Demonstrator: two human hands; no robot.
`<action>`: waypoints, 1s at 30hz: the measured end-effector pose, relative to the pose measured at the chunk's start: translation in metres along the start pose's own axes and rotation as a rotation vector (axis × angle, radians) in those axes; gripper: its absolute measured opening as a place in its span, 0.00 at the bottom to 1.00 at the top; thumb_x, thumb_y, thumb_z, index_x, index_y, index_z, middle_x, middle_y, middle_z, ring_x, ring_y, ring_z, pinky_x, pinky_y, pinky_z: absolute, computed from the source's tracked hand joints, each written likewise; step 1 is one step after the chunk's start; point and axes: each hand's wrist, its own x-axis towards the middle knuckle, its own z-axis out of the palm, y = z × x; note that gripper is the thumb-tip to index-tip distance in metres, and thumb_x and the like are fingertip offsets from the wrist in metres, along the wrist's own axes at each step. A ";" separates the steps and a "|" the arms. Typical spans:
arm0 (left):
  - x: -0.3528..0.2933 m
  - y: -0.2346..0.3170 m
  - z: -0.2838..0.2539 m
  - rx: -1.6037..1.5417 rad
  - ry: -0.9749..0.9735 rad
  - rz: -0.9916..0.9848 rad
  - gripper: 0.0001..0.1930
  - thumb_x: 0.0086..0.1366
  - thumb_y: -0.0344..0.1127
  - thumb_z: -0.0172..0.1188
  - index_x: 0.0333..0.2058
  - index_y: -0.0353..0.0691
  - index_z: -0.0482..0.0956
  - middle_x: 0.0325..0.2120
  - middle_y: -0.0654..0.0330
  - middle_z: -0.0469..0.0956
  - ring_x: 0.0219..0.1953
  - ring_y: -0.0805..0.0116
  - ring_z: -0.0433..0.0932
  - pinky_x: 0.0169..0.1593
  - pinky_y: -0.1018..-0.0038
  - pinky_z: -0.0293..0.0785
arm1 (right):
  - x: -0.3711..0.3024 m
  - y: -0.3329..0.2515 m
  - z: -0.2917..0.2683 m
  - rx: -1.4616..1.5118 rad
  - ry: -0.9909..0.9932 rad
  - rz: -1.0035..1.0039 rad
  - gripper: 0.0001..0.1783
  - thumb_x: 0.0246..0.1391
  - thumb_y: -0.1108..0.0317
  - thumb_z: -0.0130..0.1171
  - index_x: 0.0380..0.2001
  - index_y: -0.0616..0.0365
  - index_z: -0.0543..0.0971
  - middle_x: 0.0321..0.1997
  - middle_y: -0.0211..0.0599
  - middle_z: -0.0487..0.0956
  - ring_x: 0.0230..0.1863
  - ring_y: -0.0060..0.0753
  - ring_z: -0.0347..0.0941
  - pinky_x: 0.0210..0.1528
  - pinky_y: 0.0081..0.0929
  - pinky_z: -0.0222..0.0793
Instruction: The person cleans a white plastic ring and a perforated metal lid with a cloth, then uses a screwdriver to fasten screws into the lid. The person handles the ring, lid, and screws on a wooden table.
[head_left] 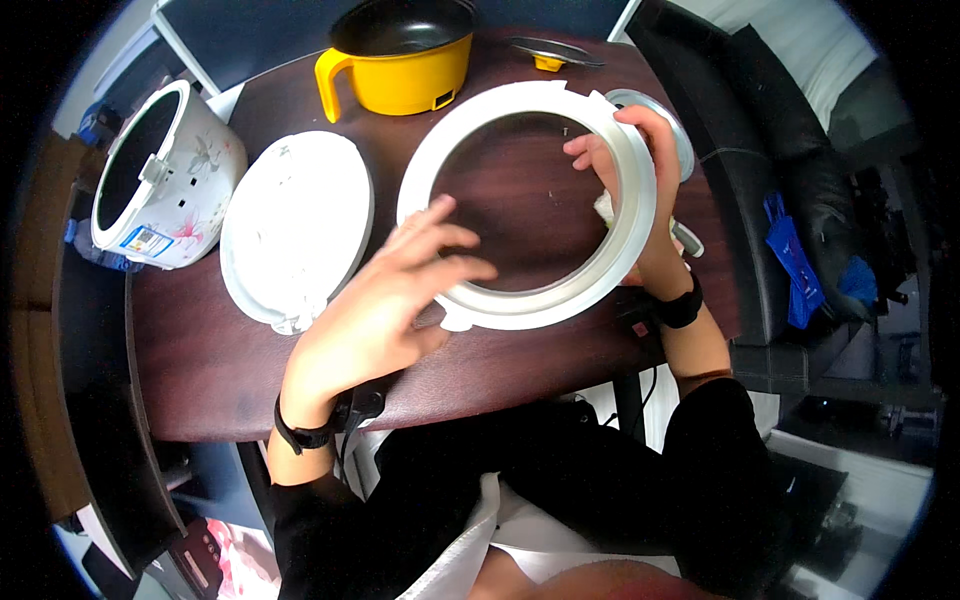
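Two forearms [300, 390] reach over the surface [500, 370]; the right hand [664, 165] grasps the right side of the white ring [545, 308]; the left hand [400, 282], loosely spread, overlaps its lower left, contact unclear.

The right hand [666, 168] holds a white ring [535, 308] over the brown worktop [215, 365]; the left hand [385, 295], fingers [457, 271] spread, overlaps its rim.

White ring [545, 308], broad, round, open-centred, small-tabbed, held above dark-brown table [215, 375].
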 end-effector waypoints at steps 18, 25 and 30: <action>0.005 -0.007 0.015 -1.585 0.548 -0.016 0.28 0.67 0.45 0.40 0.59 0.31 0.60 0.50 0.35 0.71 0.53 0.40 0.71 0.55 0.50 0.71 | -0.003 0.011 0.005 -0.229 -0.058 -0.103 0.24 0.50 0.79 0.62 0.46 0.58 0.62 0.41 0.44 0.81 0.37 0.31 0.80 0.37 0.21 0.76; 0.006 -0.012 0.012 -1.231 0.706 -0.030 0.15 0.60 0.31 0.38 0.46 0.34 0.59 0.26 0.50 0.73 0.33 0.49 0.80 0.42 0.52 0.80 | -0.003 0.011 0.001 -0.105 -0.320 0.114 0.22 0.54 0.84 0.46 0.52 0.58 0.61 0.44 0.41 0.78 0.39 0.29 0.79 0.43 0.22 0.73; 0.005 -0.016 0.018 -1.103 0.682 0.044 0.13 0.58 0.31 0.42 0.42 0.36 0.63 0.21 0.58 0.68 0.21 0.65 0.75 0.38 0.55 0.81 | -0.009 0.008 0.008 -0.258 -0.301 0.307 0.09 0.57 0.70 0.55 0.39 0.60 0.71 0.24 0.34 0.79 0.22 0.24 0.74 0.25 0.21 0.67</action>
